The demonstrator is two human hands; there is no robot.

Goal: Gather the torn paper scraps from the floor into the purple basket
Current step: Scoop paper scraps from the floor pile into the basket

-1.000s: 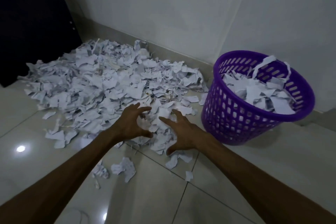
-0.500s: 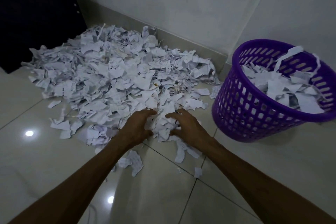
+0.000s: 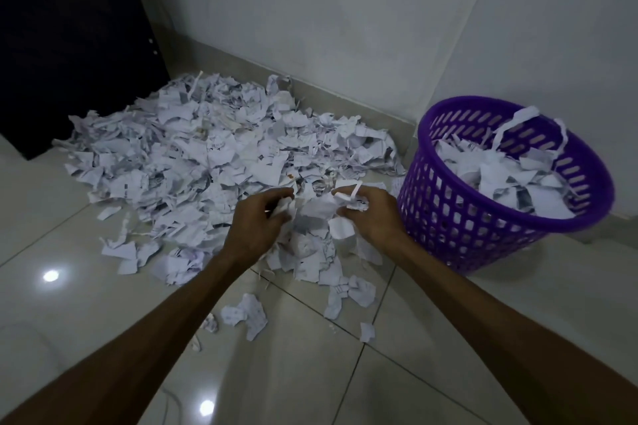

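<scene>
Underfoot, glossy pale floor tiles [image 3: 86,338], white walls [image 3: 328,10].

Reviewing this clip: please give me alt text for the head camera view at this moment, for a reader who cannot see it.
Two bare hands, left hand and right hand, grip a bunch of torn paper scraps between them above a large scrap pile on the tiled floor. A purple basket, already partly filled with scraps, stands to the right near the wall.

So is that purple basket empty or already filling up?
Well filled: torn scraps lie heaped inside the purple basket, reaching about rim height, one strip poking above.
</scene>
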